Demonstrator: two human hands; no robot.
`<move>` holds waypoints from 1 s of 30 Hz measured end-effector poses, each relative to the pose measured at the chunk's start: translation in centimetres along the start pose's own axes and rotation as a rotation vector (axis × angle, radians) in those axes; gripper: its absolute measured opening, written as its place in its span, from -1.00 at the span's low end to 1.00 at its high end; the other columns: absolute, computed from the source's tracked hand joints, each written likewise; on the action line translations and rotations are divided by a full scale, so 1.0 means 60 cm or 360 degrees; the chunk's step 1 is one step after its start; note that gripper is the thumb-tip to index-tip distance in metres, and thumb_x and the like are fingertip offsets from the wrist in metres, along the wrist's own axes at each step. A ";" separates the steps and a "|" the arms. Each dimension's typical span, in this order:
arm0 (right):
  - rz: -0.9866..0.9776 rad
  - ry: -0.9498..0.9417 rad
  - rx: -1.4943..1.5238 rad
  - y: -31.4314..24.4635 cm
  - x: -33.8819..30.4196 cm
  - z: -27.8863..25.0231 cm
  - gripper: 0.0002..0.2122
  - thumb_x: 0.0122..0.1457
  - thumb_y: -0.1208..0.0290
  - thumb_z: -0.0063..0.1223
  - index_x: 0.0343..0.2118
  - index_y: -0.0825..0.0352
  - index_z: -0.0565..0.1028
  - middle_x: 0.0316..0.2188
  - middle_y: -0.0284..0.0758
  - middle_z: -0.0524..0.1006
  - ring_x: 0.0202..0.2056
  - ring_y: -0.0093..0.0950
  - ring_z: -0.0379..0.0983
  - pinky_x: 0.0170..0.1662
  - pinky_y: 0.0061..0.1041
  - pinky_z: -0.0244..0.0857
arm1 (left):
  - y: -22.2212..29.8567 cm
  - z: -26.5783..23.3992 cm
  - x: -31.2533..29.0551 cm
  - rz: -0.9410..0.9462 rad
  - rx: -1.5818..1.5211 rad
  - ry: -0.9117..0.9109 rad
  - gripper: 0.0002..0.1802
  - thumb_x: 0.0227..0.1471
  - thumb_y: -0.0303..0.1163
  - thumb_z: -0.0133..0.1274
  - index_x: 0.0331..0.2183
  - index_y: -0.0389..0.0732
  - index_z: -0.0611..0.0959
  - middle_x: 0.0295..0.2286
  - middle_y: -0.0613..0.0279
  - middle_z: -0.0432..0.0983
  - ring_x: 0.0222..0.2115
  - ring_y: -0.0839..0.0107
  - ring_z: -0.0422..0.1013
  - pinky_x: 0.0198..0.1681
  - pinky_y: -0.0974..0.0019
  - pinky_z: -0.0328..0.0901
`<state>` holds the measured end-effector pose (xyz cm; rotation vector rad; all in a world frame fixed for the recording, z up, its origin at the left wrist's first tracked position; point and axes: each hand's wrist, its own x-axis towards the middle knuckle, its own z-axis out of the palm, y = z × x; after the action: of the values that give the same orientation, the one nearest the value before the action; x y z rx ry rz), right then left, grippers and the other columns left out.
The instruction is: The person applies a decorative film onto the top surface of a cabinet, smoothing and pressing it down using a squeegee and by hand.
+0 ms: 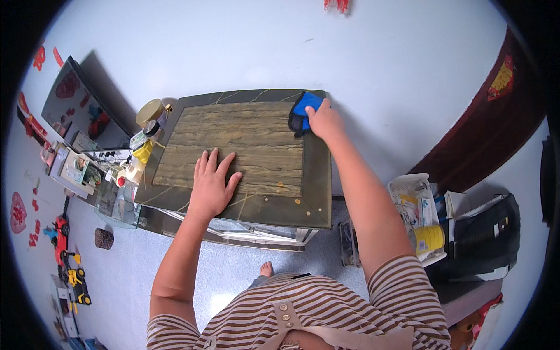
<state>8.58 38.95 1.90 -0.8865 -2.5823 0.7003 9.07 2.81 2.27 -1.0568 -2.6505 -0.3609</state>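
Observation:
A dark cabinet top (pixel 256 210) with a brown, wood-grained panel (pixel 233 131) set in its middle lies in front of me. My left hand (pixel 212 184) rests flat near its front edge, fingers spread over the panel's border. At the far right corner my right hand (pixel 325 121) grips a blue cloth (pixel 304 109) with black edging and presses it on the surface. Part of the cloth is hidden under my fingers. A few small pale spots (pixel 298 202) show near the front right corner.
Jars and bottles (pixel 153 127) crowd the cabinet's left end, beside a television (pixel 87 108). To the right stand a white basket (pixel 410 185) of packages, a yellow can (pixel 429 238) and a black bag (pixel 487 239). Toy vehicles (pixel 76 280) sit on the floor at left.

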 end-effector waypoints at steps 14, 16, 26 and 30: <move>0.0398 0.0031 -0.0148 -0.037 0.077 -0.007 -0.37 0.44 -0.07 -0.17 0.27 0.45 0.29 0.13 0.02 0.55 0.15 -0.13 0.53 0.16 -0.12 0.41 | 0.005 -0.006 0.002 -0.0070 -0.0004 -0.0024 -0.38 0.31 0.07 0.00 0.28 0.03 0.47 0.31 -0.18 0.22 0.37 -0.20 0.05 0.45 -0.13 -0.09; 0.0292 0.0018 -0.0182 -0.034 0.046 -0.006 -0.36 0.43 -0.07 -0.16 0.28 0.47 0.26 0.13 0.06 0.54 0.13 -0.07 0.53 0.17 -0.11 0.41 | 0.003 -0.005 0.001 -0.0061 -0.0018 -0.0024 -0.38 0.31 0.07 0.00 0.28 0.03 0.47 0.31 -0.18 0.22 0.37 -0.20 0.05 0.45 -0.13 -0.09; 0.0020 -0.0104 -0.0202 -0.011 -0.169 -0.045 -0.28 0.43 -0.06 -0.16 0.38 0.48 0.09 0.04 0.19 0.53 0.05 0.07 0.54 0.11 -0.04 0.43 | -0.005 0.010 0.002 -0.0077 0.0106 -0.0020 -0.38 0.34 0.11 -0.07 0.29 0.05 0.45 0.33 -0.13 0.22 0.38 -0.16 0.06 0.45 -0.08 -0.06; -0.0101 -0.0104 -0.0188 0.000 -0.263 -0.062 -0.25 0.39 -0.07 -0.10 0.38 0.49 0.08 -0.06 0.23 0.55 -0.07 0.11 0.58 0.02 -0.02 0.47 | -0.006 0.015 0.006 -0.0081 0.0136 -0.0040 -0.37 0.35 0.12 -0.10 0.31 0.06 0.43 0.34 -0.11 0.19 0.38 -0.16 0.05 0.45 -0.08 -0.07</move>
<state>22.13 30.14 2.81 -0.8254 -2.7208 0.5733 8.42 3.08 1.51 -0.9755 -2.6929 -0.2441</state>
